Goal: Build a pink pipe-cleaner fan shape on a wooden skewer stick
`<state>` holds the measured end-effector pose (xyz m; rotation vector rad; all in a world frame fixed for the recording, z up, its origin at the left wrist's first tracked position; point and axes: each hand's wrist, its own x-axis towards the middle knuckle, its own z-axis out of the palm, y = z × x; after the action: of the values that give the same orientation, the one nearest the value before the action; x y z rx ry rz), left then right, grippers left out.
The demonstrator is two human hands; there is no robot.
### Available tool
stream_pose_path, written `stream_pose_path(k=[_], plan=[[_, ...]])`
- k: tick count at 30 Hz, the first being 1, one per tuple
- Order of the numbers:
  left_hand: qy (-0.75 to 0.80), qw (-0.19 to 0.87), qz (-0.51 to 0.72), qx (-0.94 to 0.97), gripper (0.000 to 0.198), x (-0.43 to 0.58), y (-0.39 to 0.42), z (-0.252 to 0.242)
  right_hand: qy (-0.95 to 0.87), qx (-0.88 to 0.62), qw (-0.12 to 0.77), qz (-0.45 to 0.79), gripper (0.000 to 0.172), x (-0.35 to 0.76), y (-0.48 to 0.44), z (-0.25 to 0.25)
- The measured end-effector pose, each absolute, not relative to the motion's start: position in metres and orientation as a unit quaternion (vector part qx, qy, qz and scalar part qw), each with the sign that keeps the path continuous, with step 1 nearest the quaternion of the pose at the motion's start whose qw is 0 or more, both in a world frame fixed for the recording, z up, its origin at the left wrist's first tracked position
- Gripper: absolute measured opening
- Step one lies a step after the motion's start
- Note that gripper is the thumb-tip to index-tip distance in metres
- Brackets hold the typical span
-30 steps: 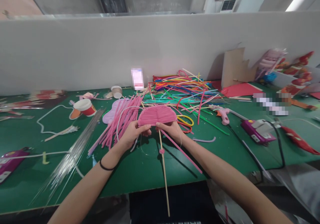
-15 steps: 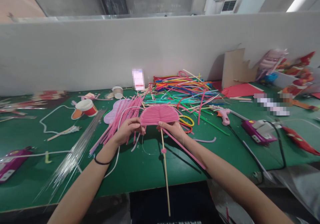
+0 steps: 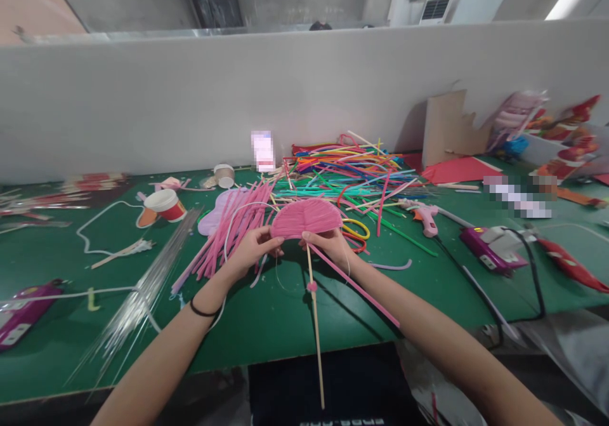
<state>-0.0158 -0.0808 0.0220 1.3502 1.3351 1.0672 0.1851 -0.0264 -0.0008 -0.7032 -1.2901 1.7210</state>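
A pink half-round piece (image 3: pixel 307 216), built of pipe cleaners laid side by side, is held up over the green table. My left hand (image 3: pixel 259 248) pinches its lower left corner between thumb and fingers. My right hand (image 3: pixel 328 245) grips the lower right edge, thumb on the near face. From beside that thumb a thin wooden stick (image 3: pixel 314 331) hangs toward me, with a small pink knot (image 3: pixel 311 286) round it. One loose pink pipe cleaner (image 3: pixel 361 292) slants down to the right across my right wrist. A fine clear thread loops below the piece.
Pink pipe cleaners (image 3: pixel 247 216) lie left of the hands, many coloured ones (image 3: pixel 342 166) behind. Thin wires (image 3: pixel 147 286) and a paper cup (image 3: pixel 165 205) are at left. A pink glue gun (image 3: pixel 427 218) and purple power strip (image 3: pixel 490 251) stand right. A grey partition (image 3: pixel 190 102) closes the back.
My left hand has shifted slightly right along the pink piece's lower edge, and its thumb now lies across the corner. The loose pink pipe cleaner's end has moved a little right and down.
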Motion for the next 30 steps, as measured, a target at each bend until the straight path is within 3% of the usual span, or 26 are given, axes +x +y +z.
stream_pose_path(k=[13, 16, 22, 30], plan=[[0.551, 0.433, 0.461, 0.544, 0.033, -0.008, -0.081, 0.018, -0.516, -0.29, 0.422, 0.687, 0.036, 0.185, -0.028, -0.001], [0.523, 0.481, 0.457, 0.534, 0.031, -0.011, -0.081, 0.018, -0.53, -0.297, 0.419, 0.675, 0.037, 0.186, -0.026, -0.001], [0.501, 0.577, 0.473, 0.439, 0.051, -0.022, -0.076, 0.012, -0.547, -0.304, 0.407, 0.665, 0.036, 0.19, -0.019, -0.008], [0.491, 0.549, 0.483, 0.473, 0.028, -0.029, -0.075, 0.011, -0.551, -0.296, 0.408, 0.665, 0.037, 0.19, -0.016, -0.011]])
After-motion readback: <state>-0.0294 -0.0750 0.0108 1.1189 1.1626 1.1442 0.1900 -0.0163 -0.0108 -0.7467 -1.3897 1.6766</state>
